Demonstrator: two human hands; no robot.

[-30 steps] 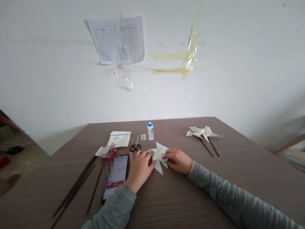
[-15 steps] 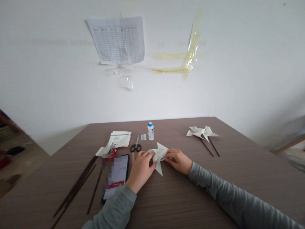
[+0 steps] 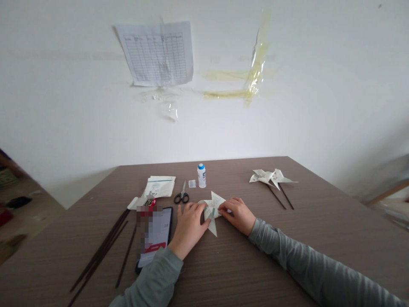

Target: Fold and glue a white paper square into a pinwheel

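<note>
A paper pinwheel lies on the table between my hands, its pointed blades spread out. My left hand grips its left side, thumb near the lower blade and fingers over the left edge. The fingers of my right hand are pinched together on the paper's right side, close to the centre. Beyond the pinwheel stands a white glue bottle with a blue cap. Black-handled scissors lie just past my left fingers, beside a small clear square.
Two finished-looking pinwheels on dark sticks lie at the right. Left of my left hand are a phone, a red packet, a paper stack and several dark sticks. A wall rises behind the table.
My right hand has shifted slightly left, its fingertips closer to the pinwheel's centre, and the right blade now sits folded inward. My left hand stays in place.
</note>
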